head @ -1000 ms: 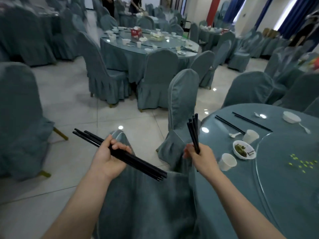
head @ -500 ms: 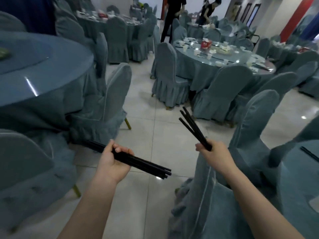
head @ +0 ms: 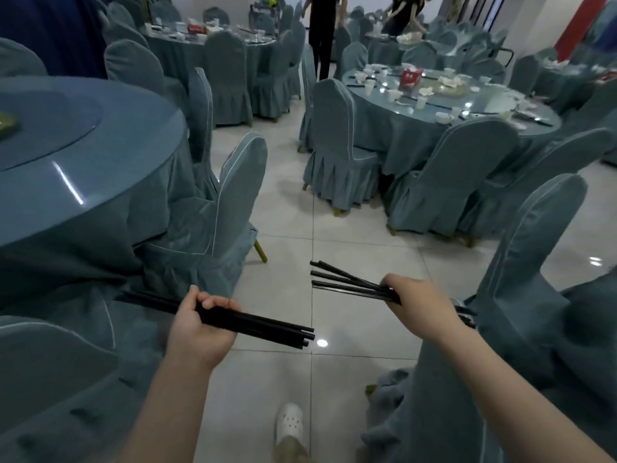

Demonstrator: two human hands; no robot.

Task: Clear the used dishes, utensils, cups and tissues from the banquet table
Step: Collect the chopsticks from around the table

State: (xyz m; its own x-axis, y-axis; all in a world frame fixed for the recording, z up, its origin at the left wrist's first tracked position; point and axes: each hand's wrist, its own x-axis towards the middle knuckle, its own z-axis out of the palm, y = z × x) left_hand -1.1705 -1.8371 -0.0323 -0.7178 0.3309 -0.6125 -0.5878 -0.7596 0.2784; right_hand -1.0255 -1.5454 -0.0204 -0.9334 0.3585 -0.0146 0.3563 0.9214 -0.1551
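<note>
We see left hand (head: 197,332) gripping a chopstick bundle (head: 263,324); right hand (head: 420,305) gripping splayed chopsticks (head: 347,282) over floor tiles (head: 350,222).

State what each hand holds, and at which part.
Left hand grips a bundle of black chopsticks near mid-length. Right hand grips a splayed bunch of black chopsticks near one end.

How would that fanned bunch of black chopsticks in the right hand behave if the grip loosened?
The chopsticks look thin, straight and stiff, so probably light. Their tips already splay from the right hand, so some would likely slip out. Being smooth-looking rods, they might roll on the tiled floor.
</note>
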